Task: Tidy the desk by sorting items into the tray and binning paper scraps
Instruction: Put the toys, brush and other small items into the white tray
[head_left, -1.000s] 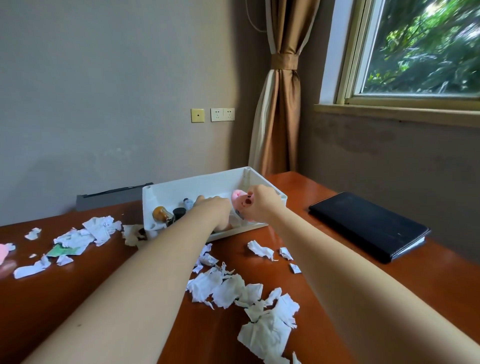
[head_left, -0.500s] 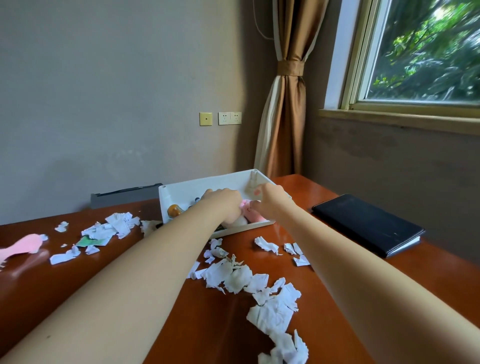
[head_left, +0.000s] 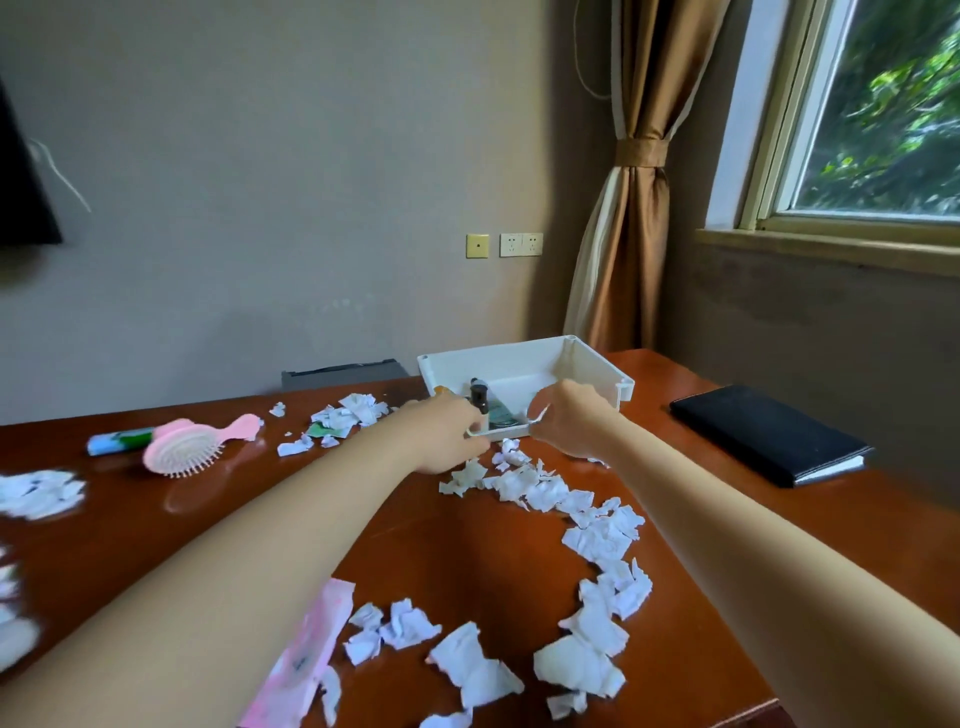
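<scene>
Desk (head_left: 457, 551), brown and glossy, spanning the field beneath both outstretched arms. The view has swung left since the preceding half second, bringing into sight items that lay outside it: a pink hairbrush (head_left: 192, 447) and a blue-green tube (head_left: 117, 441), both well to the left of the left hand. A black notebook (head_left: 769, 436) lies well to the right of the right hand. White tray (head_left: 597, 369) directly beyond both hands; its near rim is gripped at two points, the left hand (head_left: 447, 431) closed over the rim's left part, the right hand (head_left: 566, 421) closed over the rim's right part. A second earlier both hands reached inside the tray around a pink object; that object is no longer visible there, and whether it sits hidden behind the hands cannot be told. The shift from reaching in to holding the rim suggests that the placing step is finished and that the tray is being steadied or drawn nearer. A dark small bottle (head_left: 477, 396) stands in the tray between the hands. Paper scraps (head_left: 597, 540) run in a trail from just under the hands back along the inside of the right forearm; a second cluster (head_left: 348, 413) lies left of the left hand. A pink packet (head_left: 306, 654) shows beneath the left forearm. No bin is visible; the scraps remain unsorted, so most of the task is judged outstanding
</scene>
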